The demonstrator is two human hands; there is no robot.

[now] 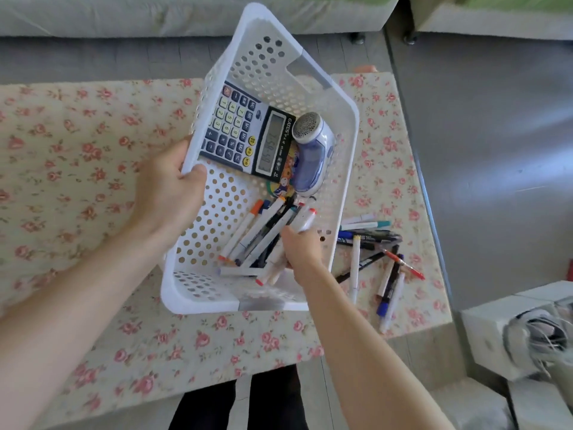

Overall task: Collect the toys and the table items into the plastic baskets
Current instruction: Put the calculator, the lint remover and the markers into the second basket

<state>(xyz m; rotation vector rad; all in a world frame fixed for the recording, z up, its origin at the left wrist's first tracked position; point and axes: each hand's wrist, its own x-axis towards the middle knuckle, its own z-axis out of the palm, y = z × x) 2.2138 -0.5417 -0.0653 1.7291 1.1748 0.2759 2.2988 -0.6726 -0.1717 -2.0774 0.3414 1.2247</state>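
Basket [198,305]: white perforated plastic, held over the floral desk [77,150], tilted. Can't tell whether its far end touches the desk.

Left hand [167,193]: fingers clenched on the left rim. It is the only support I can see.
Right hand [302,249]: inside the basket, fingers grasping a bundle of markers [304,220], low over the pile already in there [263,234].
Also inside: calculator [245,135] leaning against the left wall, lint shaver [311,153] beside it against the right wall, and a colourful card [286,178] partly under the calculator.
Loose pens [372,252]: not collected, scattered on the desk just right of the basket. A red pen [403,263] is the one nearest the desk's right edge.

Risks as I read them:
- One-handed grip on one side means the load is off-centre. If the bundle drops in a lump or the right forearm leans on the near rim, the basket can twist out of the left hand.
- Tilt could send the calculator and shaver sliding down onto the markers. The shaver is heavy and rounded, so likely to roll and knock things.
- Letting the bundle go from height makes the markers bounce, and some could hop over the low near wall.
- Reaching for the loose pens with the basket alongside could sweep them off the right edge. Round barrels roll easily.
- Holes look smaller than the pens, so fall-through seems unlikely.
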